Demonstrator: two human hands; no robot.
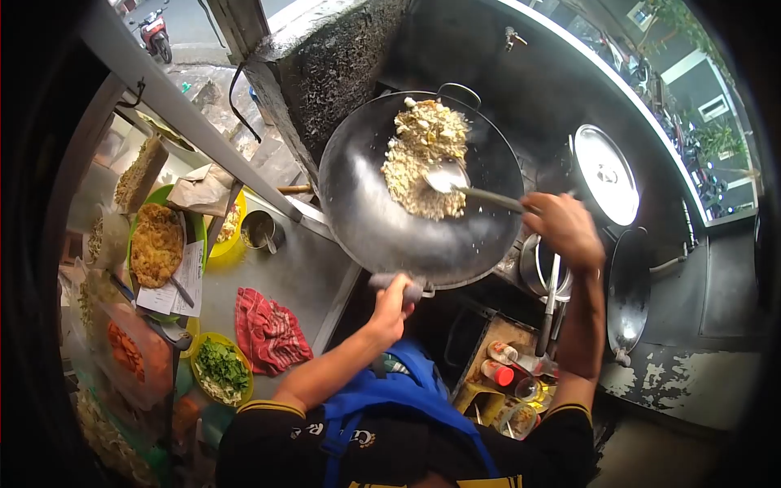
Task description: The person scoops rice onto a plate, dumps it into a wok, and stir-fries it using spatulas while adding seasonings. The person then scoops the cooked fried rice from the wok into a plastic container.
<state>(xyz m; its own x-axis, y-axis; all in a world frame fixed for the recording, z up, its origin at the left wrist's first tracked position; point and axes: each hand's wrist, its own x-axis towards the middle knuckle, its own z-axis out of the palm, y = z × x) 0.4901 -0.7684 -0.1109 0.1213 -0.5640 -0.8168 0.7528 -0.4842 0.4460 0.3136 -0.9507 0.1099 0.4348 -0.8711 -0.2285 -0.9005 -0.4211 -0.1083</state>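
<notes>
A large dark wok [366,236] sits in front of me, with a pile of fried rice [411,183] on its far side, pale bits mixed in. My right hand [565,229] is closed round the long handle of a metal wok spatula [446,176], whose broad shiny head rests against the rice. At the wok's near rim, my left hand [393,309] grips a folded grey cloth [411,291] by the near handle. The cloth and fingers hide most of that handle. Another loop handle [460,91] stands out at the far rim.
On the left counter lie a red checked cloth [268,332], a yellow bowl of chopped greens [218,368], a metal cup [259,230] and a fried omelette [157,244]. To the right are a lidded pot [606,175], a smaller pan [626,293] and seasoning jars [498,372].
</notes>
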